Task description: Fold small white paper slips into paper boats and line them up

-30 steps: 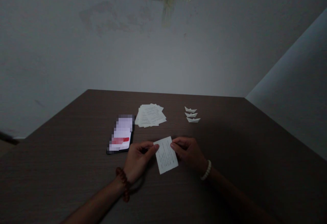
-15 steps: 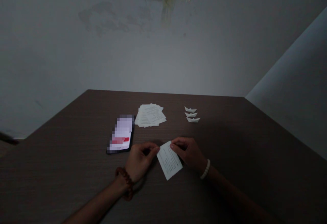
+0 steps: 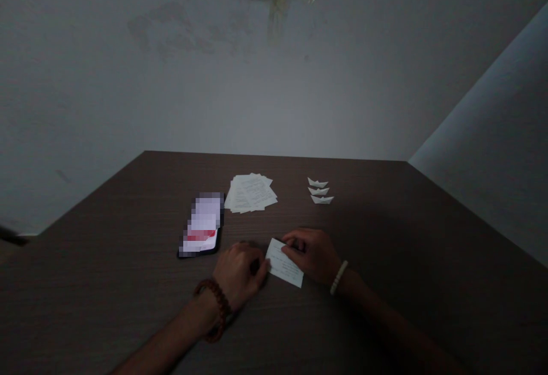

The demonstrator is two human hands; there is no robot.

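A small sheet of printed paper (image 3: pixel 285 271) lies slantwise between my hands, low over the table. My right hand (image 3: pixel 314 254) pinches its upper right part, thumb on top and the other fingers behind. The curled thumb and fingers of my left hand (image 3: pixel 240 272) close at the paper's left edge; the exact grip of those fingertips is partly hidden. A brown bead bracelet (image 3: pixel 220 306) is on the left wrist, a pale one (image 3: pixel 339 278) on the right.
Beyond my hands lies a loose pile of printed paper sheets (image 3: pixel 250 193). Three small folded paper boats (image 3: pixel 319 191) stand in a column to its right. A phone with a lit, blurred screen (image 3: pixel 202 224) rests left of the pile. The brown table (image 3: pixel 363 175) meets a grey wall.
The sheet has turned between my hands, its long side now sloping down to the right instead of standing steeply. Both hands stay close to where they were.
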